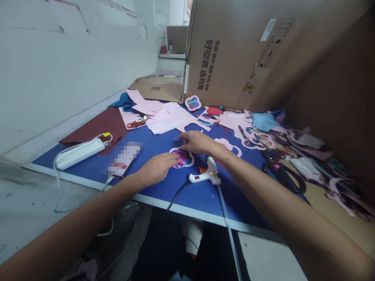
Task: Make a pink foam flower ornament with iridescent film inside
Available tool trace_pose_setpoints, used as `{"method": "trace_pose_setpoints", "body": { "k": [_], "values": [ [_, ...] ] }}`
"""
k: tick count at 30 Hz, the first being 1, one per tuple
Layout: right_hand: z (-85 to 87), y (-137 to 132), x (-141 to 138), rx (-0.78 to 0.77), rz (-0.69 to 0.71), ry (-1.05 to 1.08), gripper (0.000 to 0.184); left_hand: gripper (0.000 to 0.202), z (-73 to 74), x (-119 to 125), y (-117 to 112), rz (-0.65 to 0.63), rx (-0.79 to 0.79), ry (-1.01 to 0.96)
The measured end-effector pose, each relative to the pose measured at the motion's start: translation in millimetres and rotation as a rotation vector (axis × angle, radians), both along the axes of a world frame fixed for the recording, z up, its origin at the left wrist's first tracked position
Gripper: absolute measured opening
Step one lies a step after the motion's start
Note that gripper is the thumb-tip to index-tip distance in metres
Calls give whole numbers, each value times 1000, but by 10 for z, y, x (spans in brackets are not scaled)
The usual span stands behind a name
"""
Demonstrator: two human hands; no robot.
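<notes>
A flower-shaped piece [185, 157] with a pink rim and a shiny purple and teal middle lies on the blue tabletop. My left hand [158, 168] holds its left side down, fingers pressed together on it. Over its far edge, my right hand [195, 142] has its thumb and forefinger curled close together; whatever they pinch is too small to make out. Just below the right wrist lies a white glue gun [207, 175], its small light glowing red, with a long clear glue stick [228, 226] running out of its back past the table's front edge.
A phone [124, 159] and a white power strip [80, 154] sit at left. Pink sheets [172, 121], keys [143, 117] and another flower piece [193, 103] lie farther back. Paper scraps and black-handled scissors [285, 171] crowd the right. A large cardboard box [234, 58] walls off the back.
</notes>
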State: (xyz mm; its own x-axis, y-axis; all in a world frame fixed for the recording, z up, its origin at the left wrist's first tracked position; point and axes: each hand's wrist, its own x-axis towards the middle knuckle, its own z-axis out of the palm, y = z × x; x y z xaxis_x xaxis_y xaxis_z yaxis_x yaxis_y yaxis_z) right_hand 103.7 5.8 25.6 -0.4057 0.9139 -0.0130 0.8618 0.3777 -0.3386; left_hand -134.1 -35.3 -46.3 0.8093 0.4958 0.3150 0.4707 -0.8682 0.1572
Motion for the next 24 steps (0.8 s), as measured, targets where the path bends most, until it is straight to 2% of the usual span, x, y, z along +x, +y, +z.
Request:
{"method": "trace_pose_setpoints", "body": {
  "k": [3, 6, 10, 15, 18, 24],
  "values": [
    [30, -79, 193, 107, -109, 29, 33, 58, -3, 21, 2, 5, -3, -10],
    [37, -192, 318, 40, -107, 61, 23, 57, 0, 47, 8, 13, 11, -39],
    [34, -375, 332, -47, -41, 47, 18, 55, 24, 71, 6, 25, 16, -37],
    [24, -531, 254, 71, 122, -131, 22, 51, 26, 89, -7, 42, -4, -44],
    [-2, -559, 216, 89, 202, -144, 22, 43, 11, 99, -17, 57, -17, -59],
    [-27, -566, 174, 87, 223, -187, 20, 38, 22, 116, -44, 63, -40, -66]
  ]
}}
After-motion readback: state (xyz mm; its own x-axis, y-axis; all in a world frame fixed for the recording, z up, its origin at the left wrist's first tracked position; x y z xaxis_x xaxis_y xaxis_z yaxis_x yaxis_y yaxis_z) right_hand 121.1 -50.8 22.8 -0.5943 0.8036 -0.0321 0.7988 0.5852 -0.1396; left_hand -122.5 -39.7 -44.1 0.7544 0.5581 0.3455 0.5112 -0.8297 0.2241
